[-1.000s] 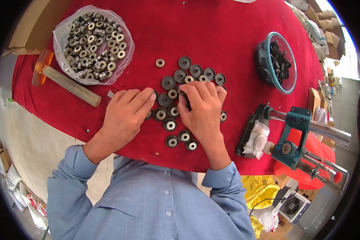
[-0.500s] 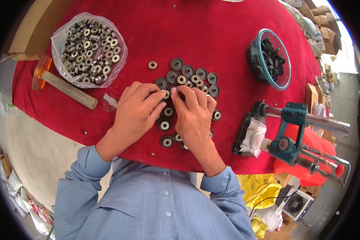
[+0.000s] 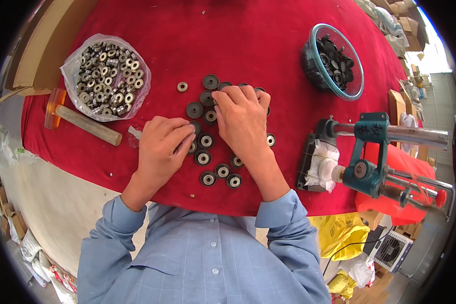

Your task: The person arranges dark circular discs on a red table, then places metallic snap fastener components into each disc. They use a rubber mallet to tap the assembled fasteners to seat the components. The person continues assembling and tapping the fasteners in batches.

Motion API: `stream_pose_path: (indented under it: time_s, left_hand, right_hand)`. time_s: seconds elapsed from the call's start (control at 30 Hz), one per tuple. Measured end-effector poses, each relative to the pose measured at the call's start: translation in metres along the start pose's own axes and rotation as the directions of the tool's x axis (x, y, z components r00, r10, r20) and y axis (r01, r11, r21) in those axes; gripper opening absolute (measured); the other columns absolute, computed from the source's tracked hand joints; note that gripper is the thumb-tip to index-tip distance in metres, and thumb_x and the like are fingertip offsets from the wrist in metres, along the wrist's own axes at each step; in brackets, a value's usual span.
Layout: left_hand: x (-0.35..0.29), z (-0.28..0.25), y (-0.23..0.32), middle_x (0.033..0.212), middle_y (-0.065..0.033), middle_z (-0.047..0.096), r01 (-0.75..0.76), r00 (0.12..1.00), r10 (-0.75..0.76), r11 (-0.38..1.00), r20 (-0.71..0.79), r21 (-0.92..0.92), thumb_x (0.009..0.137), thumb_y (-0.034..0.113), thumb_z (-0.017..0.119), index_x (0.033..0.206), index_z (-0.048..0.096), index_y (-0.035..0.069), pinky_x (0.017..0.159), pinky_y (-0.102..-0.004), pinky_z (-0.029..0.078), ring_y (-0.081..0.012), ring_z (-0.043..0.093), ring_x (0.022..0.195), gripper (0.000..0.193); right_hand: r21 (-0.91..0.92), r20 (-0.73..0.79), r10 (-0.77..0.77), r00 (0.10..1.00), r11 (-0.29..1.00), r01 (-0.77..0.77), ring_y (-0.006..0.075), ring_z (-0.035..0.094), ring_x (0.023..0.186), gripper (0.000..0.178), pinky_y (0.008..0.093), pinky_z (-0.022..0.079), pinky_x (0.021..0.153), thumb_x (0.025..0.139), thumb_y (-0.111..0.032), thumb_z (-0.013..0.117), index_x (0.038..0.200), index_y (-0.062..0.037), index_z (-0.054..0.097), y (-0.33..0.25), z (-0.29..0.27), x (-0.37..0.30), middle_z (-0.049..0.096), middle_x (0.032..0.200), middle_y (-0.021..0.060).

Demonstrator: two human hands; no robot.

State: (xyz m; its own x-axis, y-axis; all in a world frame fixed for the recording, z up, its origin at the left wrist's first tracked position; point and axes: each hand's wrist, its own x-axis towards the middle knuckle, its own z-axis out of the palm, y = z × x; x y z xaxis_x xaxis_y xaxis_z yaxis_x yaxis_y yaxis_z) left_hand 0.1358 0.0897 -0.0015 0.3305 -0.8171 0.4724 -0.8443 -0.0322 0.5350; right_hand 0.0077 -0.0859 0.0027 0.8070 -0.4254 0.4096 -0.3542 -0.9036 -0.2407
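Dark round plastic caps, several with a metal bearing set in the middle, lie in a loose group on the red cloth. My left hand [image 3: 162, 144] is closed at the group's left side, its thumb and fingers pinching a dark cap [image 3: 196, 127]. Over the far caps, my right hand [image 3: 244, 119] is bent with its fingers together; what its fingertips hold is hidden. Between the hands lies a cap with a bearing [image 3: 210, 116]. Bare caps include one at the left [image 3: 194, 110] and one at the far end [image 3: 211, 81]. A lone bearing [image 3: 182, 86] rests farther left.
A plastic bag of bearings [image 3: 143, 96] stands at the far left, with a mallet [image 3: 93, 127] in front. A clear bowl of black parts [image 3: 361, 83] is at the far right. Nearer on the right stands a green hand press [image 3: 368, 152]. A cardboard box [image 3: 45, 50] borders the left.
My hands have parted: the right moved away over the far caps, the left came slightly nearer. A bearing now sits in a cap between them. The whole view has shifted a little.
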Motion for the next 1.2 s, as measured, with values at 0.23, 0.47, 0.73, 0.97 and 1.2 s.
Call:
stream_pose_path:
  time_s: [0.23,0.47,0.73,0.97,1.2]
  left_hand:
    - [-0.004,0.0,-0.003,0.115,-0.0071,0.072,-0.059,0.995,0.054,0.997,0.088,0.051,0.081,0.004,0.085,0.114,0.079,0.004,0.086,-0.0425,0.051,-0.0281,0.064,0.098,0.034]
    - [-0.011,-0.001,0.0,0.123,-0.0071,0.067,-0.163,0.981,0.153,0.984,0.115,0.078,0.083,0.012,0.083,0.118,0.077,0.002,0.094,-0.0476,0.05,-0.0267,0.062,0.105,0.038]
    - [-0.016,0.001,0.002,0.13,-0.0077,0.067,-0.213,0.968,0.191,0.969,0.162,0.125,0.076,0.009,0.082,0.12,0.077,0.002,0.096,-0.0516,0.049,-0.0284,0.06,0.107,0.045]
    - [-0.017,0.0,0.009,0.131,-0.0081,0.067,-0.173,0.974,0.14,0.968,0.181,0.183,0.076,0.011,0.08,0.12,0.077,0.001,0.102,-0.0535,0.045,-0.0266,0.061,0.108,0.045]
    - [-0.017,-0.003,0.013,0.129,-0.0099,0.067,-0.13,0.976,0.101,0.981,0.195,0.145,0.079,0.009,0.079,0.123,0.076,0.001,0.102,-0.0514,0.046,-0.0279,0.062,0.108,0.045]
  right_hand:
    - [0.148,-0.123,0.025,0.992,0.989,-0.007,0.0229,0.064,0.095,0.021,0.0453,0.039,0.092,0.084,-0.01,0.08,0.104,-0.0118,0.073,-0.001,0.001,0.004,0.071,0.101,0.0012]
    - [0.192,-0.114,0.03,0.993,0.981,-0.008,0.0229,0.065,0.093,0.019,0.0457,0.041,0.091,0.086,-0.012,0.081,0.103,-0.0119,0.074,-0.005,0.004,0.012,0.071,0.1,0.0008]
    - [0.174,-0.07,-0.009,0.998,0.984,0.021,0.0216,0.067,0.095,0.016,0.0443,0.043,0.092,0.085,-0.011,0.083,0.101,-0.0112,0.077,-0.007,0.012,0.014,0.073,0.103,-0.001]
    - [0.099,-0.04,-0.111,0.993,0.989,0.115,0.0213,0.064,0.097,0.02,0.0436,0.042,0.092,0.085,-0.008,0.075,0.105,-0.0047,0.076,-0.01,0.01,0.006,0.067,0.108,0.0035]
    - [-0.109,-0.038,-0.124,0.992,0.987,0.119,0.0199,0.063,0.102,0.027,0.0441,0.042,0.094,0.083,-0.009,0.072,0.109,-0.0025,0.076,-0.02,0.009,-0.006,0.067,0.112,0.0035]
